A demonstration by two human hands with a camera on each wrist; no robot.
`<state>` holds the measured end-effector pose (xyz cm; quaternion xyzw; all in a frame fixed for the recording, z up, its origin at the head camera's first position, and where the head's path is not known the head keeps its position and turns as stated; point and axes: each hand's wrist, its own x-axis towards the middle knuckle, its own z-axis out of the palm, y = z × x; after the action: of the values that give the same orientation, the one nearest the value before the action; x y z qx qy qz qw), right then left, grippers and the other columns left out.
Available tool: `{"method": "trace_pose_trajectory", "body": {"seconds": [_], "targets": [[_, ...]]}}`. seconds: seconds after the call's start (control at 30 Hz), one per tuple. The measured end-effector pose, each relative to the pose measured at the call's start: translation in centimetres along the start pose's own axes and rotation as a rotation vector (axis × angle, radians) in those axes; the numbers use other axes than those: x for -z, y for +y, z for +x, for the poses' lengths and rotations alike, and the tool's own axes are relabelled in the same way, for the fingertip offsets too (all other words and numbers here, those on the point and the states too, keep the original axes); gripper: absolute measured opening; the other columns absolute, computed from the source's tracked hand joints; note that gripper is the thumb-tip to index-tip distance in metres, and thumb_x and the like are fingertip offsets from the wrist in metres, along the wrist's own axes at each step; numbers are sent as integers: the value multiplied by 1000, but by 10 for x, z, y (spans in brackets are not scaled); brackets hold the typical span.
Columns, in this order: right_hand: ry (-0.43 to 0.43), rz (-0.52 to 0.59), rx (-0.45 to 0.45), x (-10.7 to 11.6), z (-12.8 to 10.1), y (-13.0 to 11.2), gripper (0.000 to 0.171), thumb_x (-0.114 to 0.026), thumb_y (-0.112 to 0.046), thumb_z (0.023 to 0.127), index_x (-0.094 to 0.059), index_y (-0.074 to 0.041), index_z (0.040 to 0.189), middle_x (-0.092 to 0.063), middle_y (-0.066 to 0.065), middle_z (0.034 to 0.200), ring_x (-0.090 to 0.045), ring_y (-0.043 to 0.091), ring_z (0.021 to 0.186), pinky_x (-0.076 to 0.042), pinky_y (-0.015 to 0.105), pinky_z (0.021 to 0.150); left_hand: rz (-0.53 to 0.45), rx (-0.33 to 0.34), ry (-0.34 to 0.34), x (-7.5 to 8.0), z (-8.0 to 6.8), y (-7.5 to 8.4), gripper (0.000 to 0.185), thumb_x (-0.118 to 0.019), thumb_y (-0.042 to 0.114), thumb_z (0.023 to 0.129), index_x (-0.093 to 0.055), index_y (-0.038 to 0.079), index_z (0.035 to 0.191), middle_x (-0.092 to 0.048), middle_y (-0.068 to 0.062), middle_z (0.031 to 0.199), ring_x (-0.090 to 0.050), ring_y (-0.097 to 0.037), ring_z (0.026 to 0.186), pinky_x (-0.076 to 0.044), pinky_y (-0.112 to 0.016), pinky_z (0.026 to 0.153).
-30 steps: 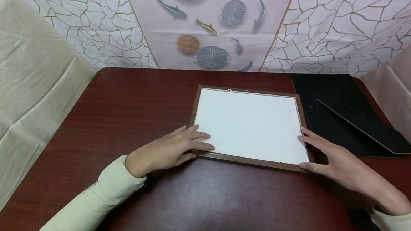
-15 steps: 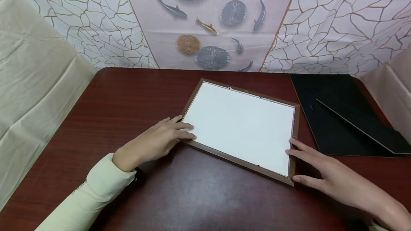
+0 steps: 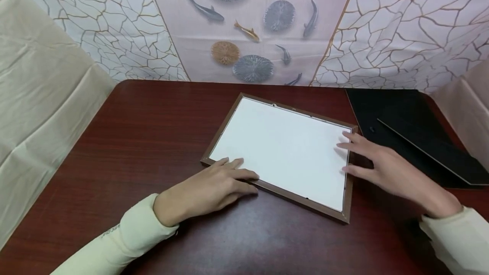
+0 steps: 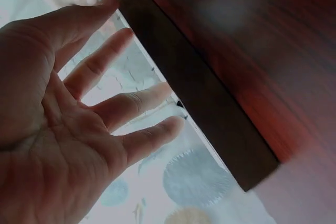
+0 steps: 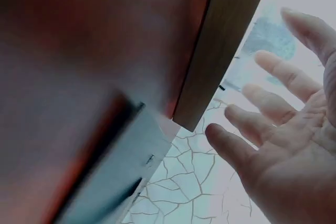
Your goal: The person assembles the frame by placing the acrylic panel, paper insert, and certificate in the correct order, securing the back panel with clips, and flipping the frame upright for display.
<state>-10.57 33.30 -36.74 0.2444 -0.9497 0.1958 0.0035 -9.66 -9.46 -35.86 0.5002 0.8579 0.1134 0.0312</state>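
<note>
A brown picture frame (image 3: 302, 200) lies turned on the table, a white sheet or panel (image 3: 282, 147) filling its inside. My left hand (image 3: 208, 188) is at the frame's near edge, its spread fingers over the edge and the white surface; the left wrist view shows the fingers extended along the brown side. Over the right side is my right hand (image 3: 386, 169), fingers spread and fairly straight. In the right wrist view that hand looks apart from the frame's brown edge (image 5: 220, 51), gripping nothing.
At the back right lies a black backing board (image 3: 397, 147) with a raised black stand flap (image 3: 428, 147). The dark red table (image 3: 153, 130) meets a patterned cloth (image 3: 248, 24) behind and a pale cloth (image 3: 42, 96) at left.
The frame first turned clockwise and slid left, then stayed nearly still. My left hand went left, then back right along the near edge. My right hand moved from the near-right corner farther up the right side.
</note>
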Motion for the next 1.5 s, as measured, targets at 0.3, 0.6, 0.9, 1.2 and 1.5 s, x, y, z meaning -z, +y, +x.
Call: {"method": "trace_pose_trajectory", "body": {"seconds": [0.3, 0.6, 0.9, 1.2, 1.5], "targets": [[-164, 125, -95, 7, 49, 9, 60, -73, -28, 100, -54, -4, 151, -29, 22, 170, -19, 50, 159, -23, 70, 122, 66, -26, -8, -2, 4, 1, 26, -67, 12, 102, -78, 17, 126, -68, 4, 140, -59, -30, 136, -52, -55, 109], [-205, 70, -146, 2, 42, 10, 65, -70, -30, 101, -48, -1, 155, -28, 25, 170, -20, 54, 157, -24, 76, 119, 78, 67, -25, 5, -3, -7, 27, -67, 15, 102, -76, 15, 128, -66, 2, 145, -57, -34, 140, -47, -58, 114], [-135, -35, -112, -4, 11, -11, 61, -78, -27, 95, -59, -3, 147, -44, 29, 160, -41, 55, 145, -43, 71, 108, 42, 268, -65, 13, -10, -29, 37, -66, 25, 104, -70, 12, 138, -54, 0, 159, -44, -45, 149, -39, -65, 119], [-55, -99, -65, -5, -4, -37, 58, -88, -25, 85, -69, -8, 137, -66, 24, 137, -64, 42, 122, -55, 63, 95, -10, 405, -60, 12, -11, -41, 48, -66, 32, 104, -62, 7, 145, -43, -8, 166, -46, -48, 147, -40, -63, 119], [-67, -66, -15, -7, 9, -31, 64, -87, -28, 86, -66, -3, 140, -54, 27, 151, -56, 48, 133, -54, 62, 99, -35, 424, -53, 16, 1, -15, 49, -68, 36, 103, -62, 9, 144, -53, -19, 156, -62, -41, 134, -52, -56, 108]]}}
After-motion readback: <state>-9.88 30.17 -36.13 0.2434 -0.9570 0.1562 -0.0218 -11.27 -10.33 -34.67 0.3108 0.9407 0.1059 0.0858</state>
